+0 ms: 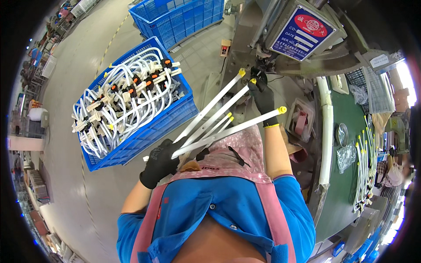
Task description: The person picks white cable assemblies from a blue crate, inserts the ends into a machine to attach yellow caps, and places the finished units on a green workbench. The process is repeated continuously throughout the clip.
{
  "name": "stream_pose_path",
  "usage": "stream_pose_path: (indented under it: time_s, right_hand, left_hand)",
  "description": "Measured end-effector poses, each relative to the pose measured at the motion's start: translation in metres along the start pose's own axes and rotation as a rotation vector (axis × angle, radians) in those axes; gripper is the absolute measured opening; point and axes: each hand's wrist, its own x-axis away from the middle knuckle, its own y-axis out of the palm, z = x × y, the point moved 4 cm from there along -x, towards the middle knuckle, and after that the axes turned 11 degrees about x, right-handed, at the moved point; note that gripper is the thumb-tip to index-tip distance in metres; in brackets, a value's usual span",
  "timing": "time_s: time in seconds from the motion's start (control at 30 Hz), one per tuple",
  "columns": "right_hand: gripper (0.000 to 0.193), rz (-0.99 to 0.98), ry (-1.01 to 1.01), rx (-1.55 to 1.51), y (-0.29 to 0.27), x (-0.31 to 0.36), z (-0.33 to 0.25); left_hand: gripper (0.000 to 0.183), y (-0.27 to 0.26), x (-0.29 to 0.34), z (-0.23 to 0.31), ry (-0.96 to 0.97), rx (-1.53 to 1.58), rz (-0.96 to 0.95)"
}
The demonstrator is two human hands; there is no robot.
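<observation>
My left hand (161,163), in a black glove, is closed around the lower ends of several white tubes with yellow end caps. They fan out up and to the right in front of my apron. One tube (239,126) points toward my right wrist, and another (215,100) reaches up toward the machine. My right hand (262,97), also black-gloved, is by the machine's working head (264,61). Its fingers close on the capped end of a middle tube (231,103). The fingertips partly merge with the dark machine parts.
At the left stands a blue crate (144,151) heaped with bent white tubes and dark fittings with orange parts. Another blue crate (188,22) is beyond it. A green-topped table (337,193) at the right bears more yellow-tipped tubes (363,171), a round dish (342,134) and a clear plastic bag (346,158).
</observation>
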Motion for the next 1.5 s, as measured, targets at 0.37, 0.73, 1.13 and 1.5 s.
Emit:
stream_pose_path:
  time_s: [0.37, 0.73, 1.13, 1.5]
  right_hand:
    - [0.037, -0.085, 0.2, -0.358, -0.071, 0.08, 0.054]
    - [0.036, -0.019, 0.107, -0.417, -0.057, 0.036, 0.071]
    - [0.039, 0.032, -0.143, -0.083, -0.034, 0.003, -0.029]
    - [0.04, 0.041, -0.247, -0.184, -0.014, -0.006, -0.027]
  left_hand:
    - [0.049, 0.028, 0.007, -0.03, -0.012, 0.075, 0.146]
    - [0.058, 0.029, 0.012, -0.013, 0.143, 0.147, 0.26]
    - [0.06, 0.021, 0.019, -0.027, 0.169, -0.037, 0.491]
    - [0.058, 0.035, 0.007, -0.055, -0.039, 0.218, 0.276]
